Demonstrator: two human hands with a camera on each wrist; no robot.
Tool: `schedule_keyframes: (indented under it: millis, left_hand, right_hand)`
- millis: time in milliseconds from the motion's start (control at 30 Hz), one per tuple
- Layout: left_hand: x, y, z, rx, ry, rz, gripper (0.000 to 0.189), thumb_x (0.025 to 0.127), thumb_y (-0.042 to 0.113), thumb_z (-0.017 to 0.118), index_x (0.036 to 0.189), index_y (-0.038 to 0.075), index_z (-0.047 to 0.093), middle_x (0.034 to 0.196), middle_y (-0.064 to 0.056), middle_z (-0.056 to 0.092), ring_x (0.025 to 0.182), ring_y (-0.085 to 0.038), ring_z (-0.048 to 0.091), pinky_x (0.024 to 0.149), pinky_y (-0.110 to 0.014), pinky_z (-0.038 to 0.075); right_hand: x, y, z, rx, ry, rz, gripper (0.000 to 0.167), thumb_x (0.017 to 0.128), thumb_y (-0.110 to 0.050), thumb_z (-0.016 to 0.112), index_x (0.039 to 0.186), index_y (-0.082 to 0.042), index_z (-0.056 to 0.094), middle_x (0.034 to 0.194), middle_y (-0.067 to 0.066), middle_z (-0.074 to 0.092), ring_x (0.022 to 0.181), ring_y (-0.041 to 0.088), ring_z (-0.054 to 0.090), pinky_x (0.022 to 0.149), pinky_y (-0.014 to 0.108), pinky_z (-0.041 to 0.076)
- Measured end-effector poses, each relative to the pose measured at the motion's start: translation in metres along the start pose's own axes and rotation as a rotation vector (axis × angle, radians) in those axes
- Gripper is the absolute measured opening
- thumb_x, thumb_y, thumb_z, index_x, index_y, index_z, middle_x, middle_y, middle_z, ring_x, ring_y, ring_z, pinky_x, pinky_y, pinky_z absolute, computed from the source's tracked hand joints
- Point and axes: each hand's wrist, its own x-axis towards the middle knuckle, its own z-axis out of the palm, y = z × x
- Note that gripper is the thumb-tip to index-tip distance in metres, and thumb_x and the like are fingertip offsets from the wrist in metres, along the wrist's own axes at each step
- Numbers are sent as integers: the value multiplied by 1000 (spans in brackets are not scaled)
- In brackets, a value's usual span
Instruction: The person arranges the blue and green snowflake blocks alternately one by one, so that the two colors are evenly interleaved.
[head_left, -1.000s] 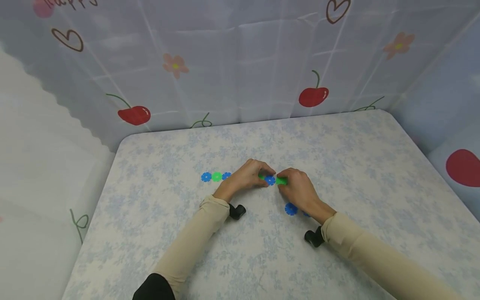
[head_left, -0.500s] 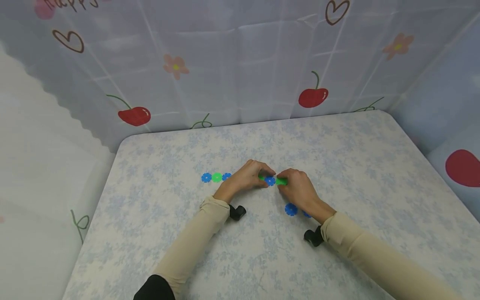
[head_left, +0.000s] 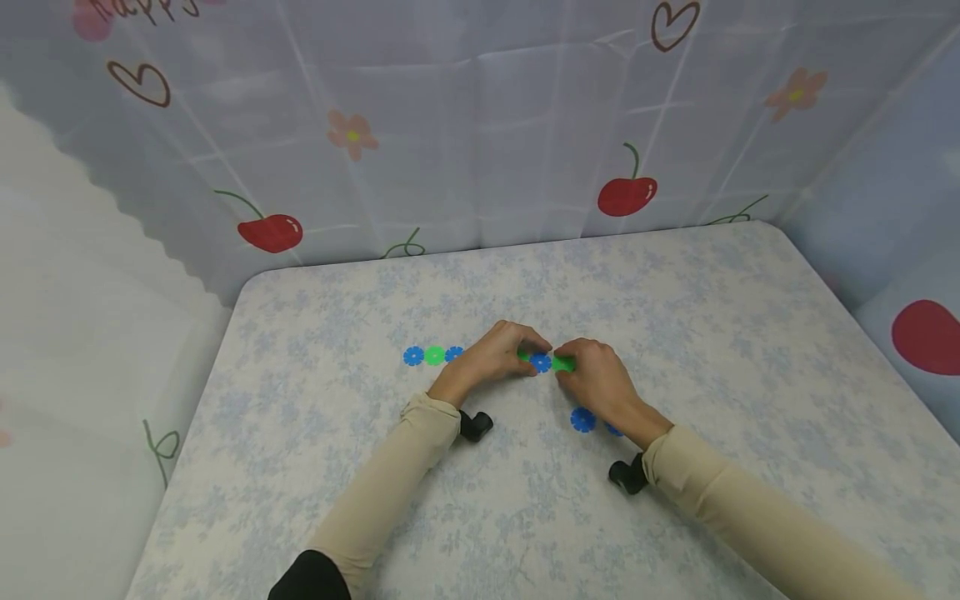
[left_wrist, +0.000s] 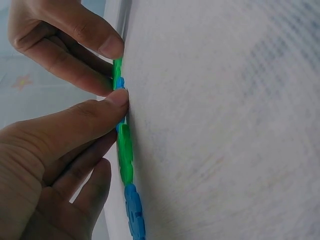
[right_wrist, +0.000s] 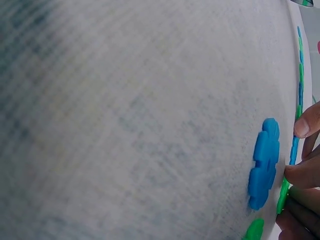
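Note:
A row of notched plastic interlocking discs, alternating blue and green, lies across the table. At its left end a blue disc (head_left: 413, 356), a green disc (head_left: 435, 356) and another blue disc (head_left: 453, 354) show; my left hand (head_left: 491, 357) hides part of the rest. With thumb and fingertips, that hand pinches a blue disc (head_left: 540, 362) farther right in the row. Just beside it, my right hand (head_left: 597, 379) pinches a green disc (head_left: 564, 364) at the row's right end. The two discs meet edge to edge; whether their notches interlock, I cannot tell.
Near the right wrist lies a loose blue disc (head_left: 582, 419), with more discs partly hidden under the arm. A green disc (right_wrist: 254, 230) shows below it in the right wrist view. Patterned cloth covers the table (head_left: 337, 308); a printed curtain (head_left: 480, 125) hangs behind.

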Motion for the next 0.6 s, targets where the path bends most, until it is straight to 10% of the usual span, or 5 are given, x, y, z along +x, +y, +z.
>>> schedule_keyframes:
  millis: [600]
  left_hand:
    - [-1,1,-1,-13,-4,-7,39,82,2,79,120,2,69,120,-10,68,114,-20,63,94,-23,49]
  right_hand:
    - [0,-1,1,6,6,10,32,86,-5,73,116,3,70,118,21,66,106,37,63,82,49,55]
